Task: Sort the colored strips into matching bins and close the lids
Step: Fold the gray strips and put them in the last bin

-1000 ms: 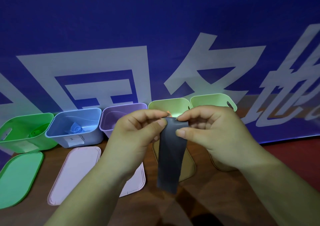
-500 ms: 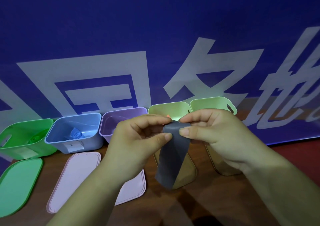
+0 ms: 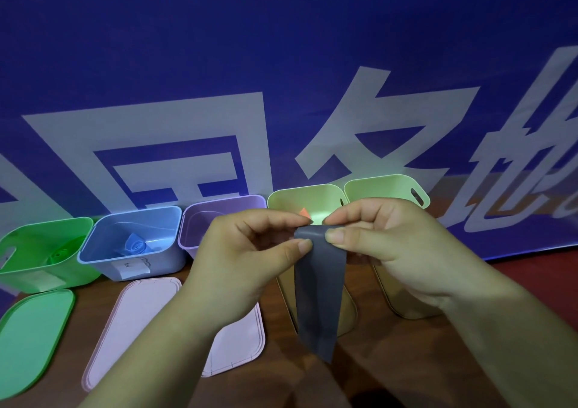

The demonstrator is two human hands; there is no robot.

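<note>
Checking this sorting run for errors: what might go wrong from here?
The strip looks grey, and no grey bin shows, so it may land in the wrong one. The two pale green bins look alike, easy to mix. The left hand and right hand pinch only its top; it could slip.

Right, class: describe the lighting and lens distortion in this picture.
Head view: dim, bluish light; a bright patch glows inside the left yellow bin; the wide lens bows the banner lettering and the bin row; the strip, left hand and right hand look sharp.
</note>
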